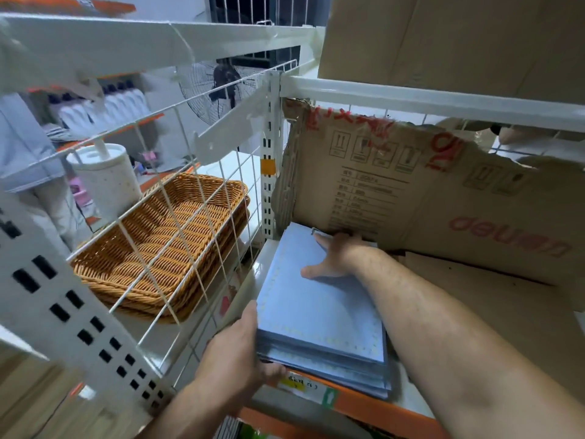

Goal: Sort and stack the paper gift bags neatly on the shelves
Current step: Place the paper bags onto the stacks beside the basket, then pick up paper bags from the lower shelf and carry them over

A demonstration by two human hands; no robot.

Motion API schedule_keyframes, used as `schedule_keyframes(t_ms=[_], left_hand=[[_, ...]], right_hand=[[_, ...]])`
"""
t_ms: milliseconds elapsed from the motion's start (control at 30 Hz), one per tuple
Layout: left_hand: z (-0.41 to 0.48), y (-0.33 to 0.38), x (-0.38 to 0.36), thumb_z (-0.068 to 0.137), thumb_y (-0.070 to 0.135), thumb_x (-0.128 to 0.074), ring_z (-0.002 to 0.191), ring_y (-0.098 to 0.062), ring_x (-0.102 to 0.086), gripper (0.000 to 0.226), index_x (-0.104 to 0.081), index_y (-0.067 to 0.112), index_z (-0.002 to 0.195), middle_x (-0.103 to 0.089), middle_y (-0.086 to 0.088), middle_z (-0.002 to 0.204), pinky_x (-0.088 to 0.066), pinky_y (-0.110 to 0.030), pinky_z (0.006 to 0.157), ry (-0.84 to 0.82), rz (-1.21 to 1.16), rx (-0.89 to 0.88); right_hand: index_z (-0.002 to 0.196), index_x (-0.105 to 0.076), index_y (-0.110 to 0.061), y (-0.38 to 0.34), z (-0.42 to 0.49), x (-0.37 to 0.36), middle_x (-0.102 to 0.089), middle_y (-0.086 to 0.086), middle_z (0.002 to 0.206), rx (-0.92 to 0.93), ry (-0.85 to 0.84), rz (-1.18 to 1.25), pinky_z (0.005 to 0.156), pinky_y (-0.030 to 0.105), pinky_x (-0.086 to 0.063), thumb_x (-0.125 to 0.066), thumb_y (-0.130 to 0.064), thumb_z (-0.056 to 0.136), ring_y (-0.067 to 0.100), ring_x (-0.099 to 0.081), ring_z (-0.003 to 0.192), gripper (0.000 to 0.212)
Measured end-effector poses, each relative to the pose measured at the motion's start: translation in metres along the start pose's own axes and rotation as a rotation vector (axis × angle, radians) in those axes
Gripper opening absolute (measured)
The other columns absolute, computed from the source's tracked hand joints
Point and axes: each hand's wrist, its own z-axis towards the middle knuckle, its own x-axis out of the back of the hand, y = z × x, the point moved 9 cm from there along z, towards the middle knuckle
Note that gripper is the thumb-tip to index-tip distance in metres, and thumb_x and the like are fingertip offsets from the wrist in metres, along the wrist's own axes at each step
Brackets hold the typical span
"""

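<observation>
A flat stack of light blue paper gift bags (316, 308) lies on the white shelf (269, 258) with an orange front edge. My left hand (237, 350) holds the stack's near left corner, fingers along its left side and thumb under the front edge. My right hand (335, 256) rests flat on top of the stack at its far end, fingers spread and reaching toward the torn cardboard box behind.
A torn brown cardboard box (427, 198) with red print fills the shelf behind and to the right. Another box (459, 39) sits on the shelf above. Left of a white wire divider (190, 198) lie stacked wicker baskets (164, 245) and a white cup (104, 179).
</observation>
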Motion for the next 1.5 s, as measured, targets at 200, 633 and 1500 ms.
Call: schedule_keyframes(t_ms=[200,633,1500], left_hand=[[-0.004,0.006,0.006,0.069,0.049,-0.086,0.087,-0.005,-0.058,0.092,-0.025,0.042,0.136,-0.056,0.017,0.102,-0.045,-0.014,0.070,0.018,0.000,-0.034],[-0.013,0.011,0.009,0.064,0.054,-0.086,0.121,-0.011,-0.047,0.101,-0.026,0.031,0.142,-0.043,0.008,0.138,-0.049,-0.037,0.103,0.104,0.037,-0.104],[-0.133,0.250,-0.151,0.090,0.065,-0.051,0.143,-0.023,-0.028,0.077,-0.029,0.029,0.154,-0.038,0.005,0.154,-0.023,-0.039,0.121,-0.152,0.372,-0.758]], right_hand=[[0.154,-0.008,-0.046,-0.002,-0.019,0.023,-0.013,-0.002,0.164,-0.006,0.125,0.035,0.111,0.051,-0.033,-0.044,-0.094,0.058,0.037,-0.019,0.146,0.114],[0.154,-0.022,-0.040,0.029,-0.106,0.019,-0.020,0.000,0.163,-0.087,0.264,0.135,0.111,0.058,-0.031,-0.039,-0.089,0.075,0.035,-0.024,0.145,0.095],[0.146,-0.045,-0.035,0.183,-0.427,-0.166,-0.040,-0.011,0.151,-0.533,0.505,0.532,0.111,0.034,-0.037,-0.056,-0.056,0.087,0.012,-0.037,0.138,0.064]])
